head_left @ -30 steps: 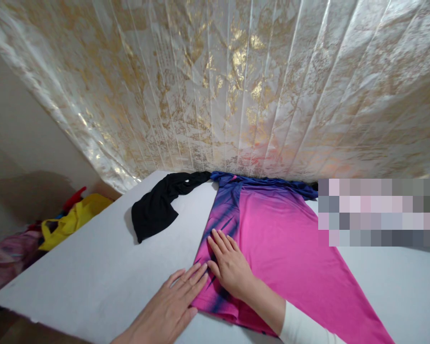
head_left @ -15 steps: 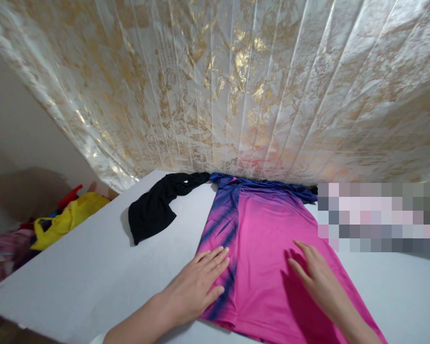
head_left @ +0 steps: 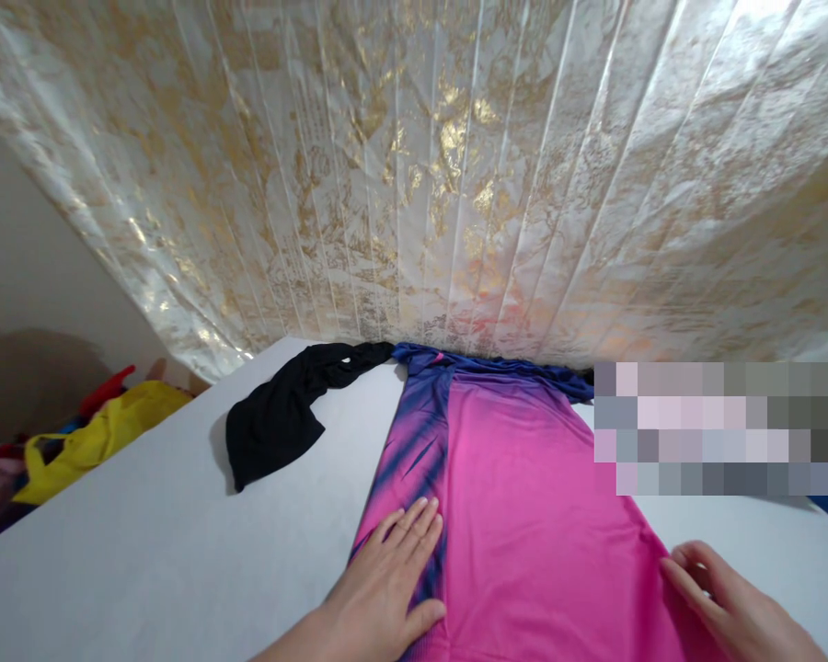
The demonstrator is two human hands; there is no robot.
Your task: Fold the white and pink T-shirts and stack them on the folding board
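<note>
A pink shirt (head_left: 524, 496) with a blue and purple striped side and blue collar lies flat on the white table (head_left: 144, 552), its collar toward the far wall. My left hand (head_left: 386, 584) rests flat on its left striped edge, fingers stretched out. At the garment's right edge lies my right hand (head_left: 735, 607), fingers slightly curled and touching the cloth. A black garment (head_left: 276, 418) lies crumpled to the left of the shirt, apart from both hands.
A white and gold creased curtain (head_left: 455, 184) hangs behind the table. Beyond the table's left edge sits a pile of cloth, with a yellow piece (head_left: 97, 437) on top. A blurred-out patch covers the right side of the table.
My right hand slid from the shirt's left side across to its right edge. My left hand moved from the bare table onto the striped left edge. The view dipped slightly.
</note>
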